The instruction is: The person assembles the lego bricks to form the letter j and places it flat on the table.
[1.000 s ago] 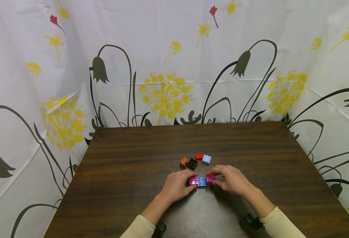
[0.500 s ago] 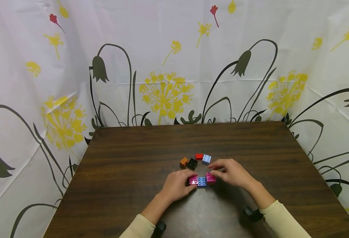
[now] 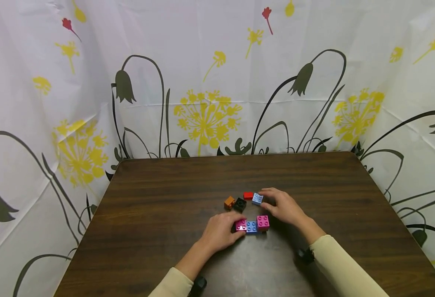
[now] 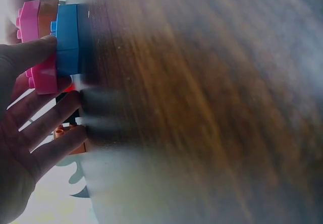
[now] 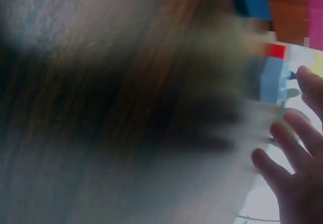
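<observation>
My left hand [image 3: 220, 232] pinches the left pink toy building brick [image 3: 241, 225] between thumb and fingers. That brick sits on blue bricks [image 4: 67, 40], on the table. At the right end of the same build a second pink brick [image 3: 263, 222] stands higher, with an orange-brown brick [image 4: 48, 17] under it in the left wrist view. My right hand [image 3: 285, 207] is at the back, thumb and fingers apart on either side of a loose light blue brick [image 3: 257, 199]. In the right wrist view its spread fingers do not visibly grip that light blue brick [image 5: 271, 80].
A red brick [image 3: 248, 195] lies just left of the light blue one. Left of these are a black brick [image 3: 239, 205] and an orange brick [image 3: 229, 202]. All lie on a dark wood-grain table [image 3: 158, 206], with a flower-print curtain [image 3: 217, 82] behind it.
My right hand has let go of the right pink brick and moved back to the light blue brick. My left hand stays on the left pink brick.
</observation>
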`<control>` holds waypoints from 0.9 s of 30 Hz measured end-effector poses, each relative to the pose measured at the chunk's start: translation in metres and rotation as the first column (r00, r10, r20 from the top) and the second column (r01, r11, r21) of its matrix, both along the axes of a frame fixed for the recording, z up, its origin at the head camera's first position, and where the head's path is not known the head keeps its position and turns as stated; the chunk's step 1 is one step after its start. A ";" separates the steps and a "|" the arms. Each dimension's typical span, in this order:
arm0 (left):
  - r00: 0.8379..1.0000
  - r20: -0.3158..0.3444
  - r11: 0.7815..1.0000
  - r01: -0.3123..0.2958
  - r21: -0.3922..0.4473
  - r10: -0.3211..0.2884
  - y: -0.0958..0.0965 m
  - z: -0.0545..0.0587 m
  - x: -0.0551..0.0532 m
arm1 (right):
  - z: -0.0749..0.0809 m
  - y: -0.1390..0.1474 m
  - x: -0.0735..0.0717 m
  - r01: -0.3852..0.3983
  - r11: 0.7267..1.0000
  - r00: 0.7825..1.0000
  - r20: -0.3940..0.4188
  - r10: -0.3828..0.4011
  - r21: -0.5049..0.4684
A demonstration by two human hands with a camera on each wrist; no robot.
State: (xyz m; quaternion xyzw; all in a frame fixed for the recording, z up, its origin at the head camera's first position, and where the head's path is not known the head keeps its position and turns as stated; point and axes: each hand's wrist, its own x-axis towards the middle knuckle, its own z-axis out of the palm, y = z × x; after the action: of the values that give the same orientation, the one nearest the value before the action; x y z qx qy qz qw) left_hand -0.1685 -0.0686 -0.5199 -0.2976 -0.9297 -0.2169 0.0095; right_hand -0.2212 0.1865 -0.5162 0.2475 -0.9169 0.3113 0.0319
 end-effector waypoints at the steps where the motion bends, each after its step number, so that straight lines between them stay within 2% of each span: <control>1: 1.000 -0.001 1.000 0.001 0.001 -0.001 0.000 0.000 0.000 | -0.003 0.000 -0.002 0.002 1.000 1.000 -0.001 -0.002 0.005; 8: 1.000 0.002 1.000 0.008 0.007 -0.008 0.000 0.000 0.000 | -0.016 -0.004 -0.007 0.034 0.996 0.999 -0.009 -0.033 0.085; 16: 1.000 0.004 1.000 0.013 0.006 -0.013 -0.001 0.002 -0.001 | -0.019 -0.006 -0.008 0.083 0.990 0.996 -0.039 -0.079 0.111; 23: 1.000 0.002 1.000 0.017 -0.003 -0.017 -0.001 0.002 -0.002 | -0.018 -0.006 -0.009 0.097 0.991 0.995 -0.036 -0.094 0.097; 27: 1.000 0.005 1.000 0.022 0.001 -0.022 -0.002 0.001 -0.002 | -0.014 -0.005 -0.006 0.088 0.996 0.995 -0.052 -0.086 0.034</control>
State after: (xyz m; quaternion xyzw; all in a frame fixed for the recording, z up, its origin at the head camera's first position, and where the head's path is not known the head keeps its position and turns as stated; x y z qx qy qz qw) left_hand -0.1707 -0.0701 -0.5192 -0.3070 -0.9263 -0.2183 0.0049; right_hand -0.2277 0.1811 -0.5302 0.2158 -0.9312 0.2866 0.0642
